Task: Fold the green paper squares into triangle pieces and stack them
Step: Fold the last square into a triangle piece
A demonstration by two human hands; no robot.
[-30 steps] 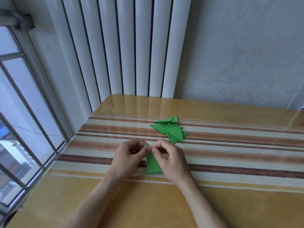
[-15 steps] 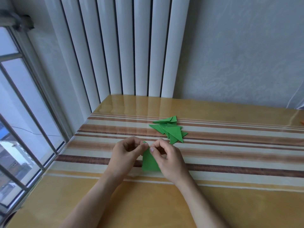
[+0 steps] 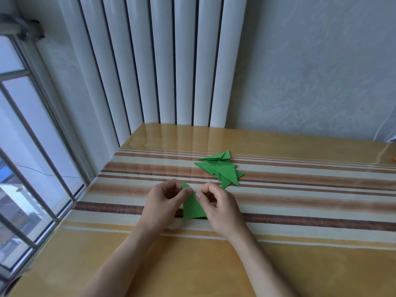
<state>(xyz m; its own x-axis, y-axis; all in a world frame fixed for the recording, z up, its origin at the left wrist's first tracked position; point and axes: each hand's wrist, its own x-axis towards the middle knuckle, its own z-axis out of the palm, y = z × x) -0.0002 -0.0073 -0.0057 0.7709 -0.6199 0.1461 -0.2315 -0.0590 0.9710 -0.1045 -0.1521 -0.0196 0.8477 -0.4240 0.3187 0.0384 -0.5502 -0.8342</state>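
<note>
Both hands are pinching the green piece lying on the tabletop — the left hand at its upper tip, the right hand along its right edge. The stack is sitting just beyond. If the fingertips are slipping while creasing, the edges are likely misaligning — giving a crooked triangle that stacks badly.
</note>
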